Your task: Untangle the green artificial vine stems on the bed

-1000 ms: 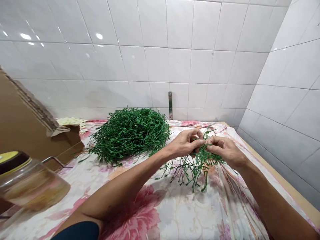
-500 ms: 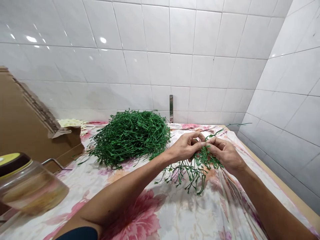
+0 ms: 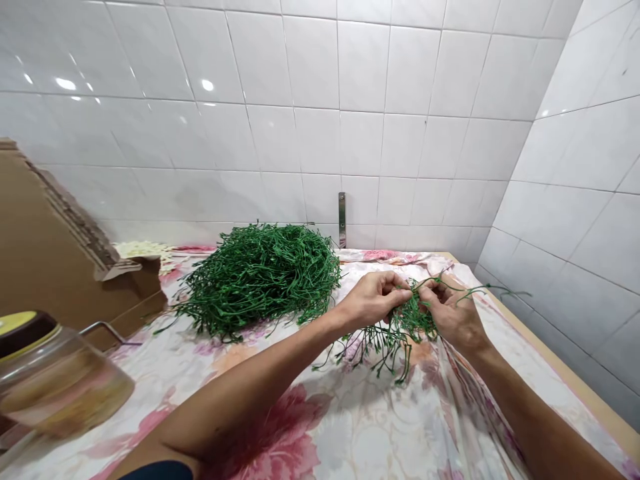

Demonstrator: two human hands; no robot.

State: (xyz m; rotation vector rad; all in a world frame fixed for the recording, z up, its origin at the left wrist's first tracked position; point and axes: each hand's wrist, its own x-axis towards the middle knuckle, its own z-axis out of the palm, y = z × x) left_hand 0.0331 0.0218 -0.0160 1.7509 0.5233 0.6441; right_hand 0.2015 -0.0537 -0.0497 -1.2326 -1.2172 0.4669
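Note:
Both hands work close together over a small bunch of green plastic stems (image 3: pixel 383 347) on the flowered cloth (image 3: pixel 365 420). My left hand (image 3: pixel 377 295) pinches thin stems between thumb and fingertips, its fingers closed. Just right of it, my right hand (image 3: pixel 453 313) is closed too, with a long green stem (image 3: pixel 473 290) running out past its fingers to the right. The fingertips nearly touch each other. A large heap of the same green stems (image 3: pixel 265 273) lies left of my hands. Exactly which strands each hand grips is partly hidden.
On the left stand a torn cardboard box (image 3: pixel 60 247) and a clear jar (image 3: pixel 65 380) with a yellow and brown lid. Pale yellow pieces (image 3: pixel 143 250) lie behind the box. White tiled walls (image 3: pixel 315 133) close off the back and right; a metal strip (image 3: pixel 342 220) is fixed there.
The long stem at my right hand has swung lower and further right, now crossing over that hand. My fingertips have drawn slightly apart. The heap has stayed in place.

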